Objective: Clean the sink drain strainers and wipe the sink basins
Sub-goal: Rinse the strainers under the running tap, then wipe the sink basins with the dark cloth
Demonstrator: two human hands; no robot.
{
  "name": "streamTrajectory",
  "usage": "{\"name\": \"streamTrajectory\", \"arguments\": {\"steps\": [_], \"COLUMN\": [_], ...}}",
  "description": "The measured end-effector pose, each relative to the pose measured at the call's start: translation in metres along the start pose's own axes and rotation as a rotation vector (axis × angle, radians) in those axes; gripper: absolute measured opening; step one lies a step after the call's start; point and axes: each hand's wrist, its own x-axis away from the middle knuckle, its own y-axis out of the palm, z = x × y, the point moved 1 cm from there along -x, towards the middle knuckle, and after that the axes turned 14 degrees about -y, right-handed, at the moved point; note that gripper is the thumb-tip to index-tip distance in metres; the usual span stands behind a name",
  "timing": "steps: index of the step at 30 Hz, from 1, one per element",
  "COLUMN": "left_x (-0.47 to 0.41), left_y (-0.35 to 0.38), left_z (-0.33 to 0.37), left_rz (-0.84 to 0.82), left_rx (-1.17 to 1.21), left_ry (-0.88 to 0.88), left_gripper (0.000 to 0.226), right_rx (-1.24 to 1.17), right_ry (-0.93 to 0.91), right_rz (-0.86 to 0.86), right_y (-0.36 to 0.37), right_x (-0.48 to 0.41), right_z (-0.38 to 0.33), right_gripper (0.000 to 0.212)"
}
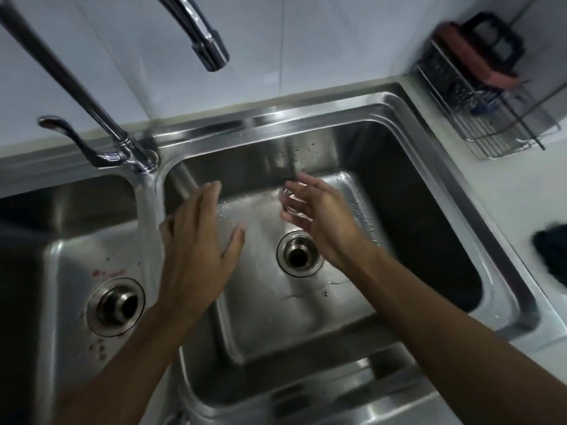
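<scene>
A stainless double sink fills the head view. My left hand (196,250) hovers flat with its fingers spread over the left part of the right basin (306,326). Over the back of that basin, my right hand (316,216) curls its fingers round a small shiny metal piece (287,197); it is blurred and looks like a drain strainer. The right drain (297,254) shows a dark open hole beside my right wrist. A drain (115,305) with a metal cup sits in the left basin (67,240).
The faucet spout (211,53) hangs above the right basin, with its lever (61,127) at the back left. Red specks (101,274) dot the left basin. A wire rack (497,124) holding a red sponge (472,56) stands at the back right. A dark cloth (552,256) lies on the right counter.
</scene>
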Motion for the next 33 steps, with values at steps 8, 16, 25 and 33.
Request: {"name": "streamTrajectory", "arguments": {"steps": [8, 16, 25, 33], "left_x": [0.001, -0.008, -0.031, -0.039], "left_y": [0.076, 0.150, 0.191, 0.203], "left_z": [0.047, 0.050, 0.065, 0.087], "left_rz": [-0.275, -0.449, -0.467, -0.486], "left_rx": [-0.187, -0.386, -0.342, -0.297], "left_ry": [0.101, 0.043, 0.021, 0.016], "left_gripper": [0.075, 0.078, 0.072, 0.076], "right_rx": [1.589, 1.843, 1.785, 1.721], "right_ry": [-0.256, -0.136, -0.319, -0.303], "right_rz": [-0.393, -0.629, -0.392, -0.281], "right_y": [-0.108, -0.134, -0.135, -0.138], "right_x": [-0.022, -0.046, -0.109, -0.134], "right_z": [0.009, 0.041, 0.041, 0.035], "right_gripper": [0.080, 0.108, 0.095, 0.094]}}
